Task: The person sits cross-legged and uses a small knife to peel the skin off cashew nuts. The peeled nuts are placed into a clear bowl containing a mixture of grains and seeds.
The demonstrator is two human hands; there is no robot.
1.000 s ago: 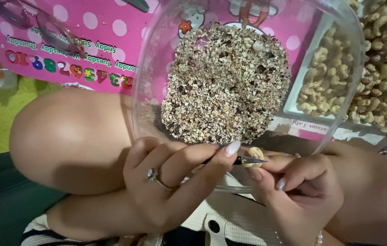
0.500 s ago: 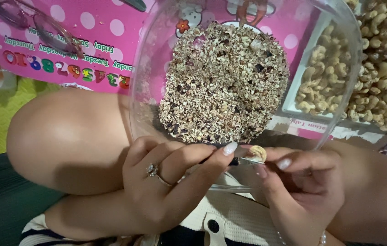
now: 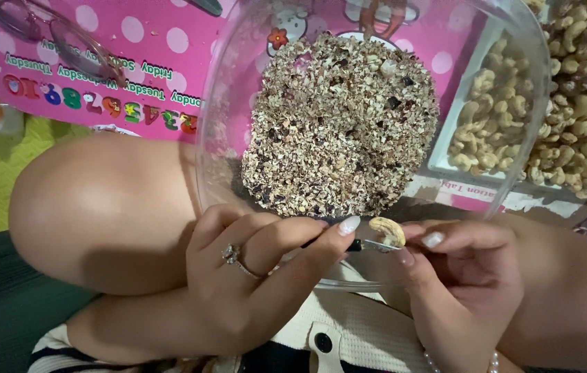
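A pale cashew is pinched in the right hand fingertips at the near rim of the clear bowl. A small blade, clamped by the left hand, touches it. Little room between hands.

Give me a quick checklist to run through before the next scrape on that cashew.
1. Cashew pinched in right hand fingertips: ok.
2. Small knife gripped by left hand, blade touching the nut: ok.
3. Clear bowl of peelings sits under the nut: ok.
4. Fingers clear of the blade edge: cannot tell.
5. Tray of cashews close by: ok.
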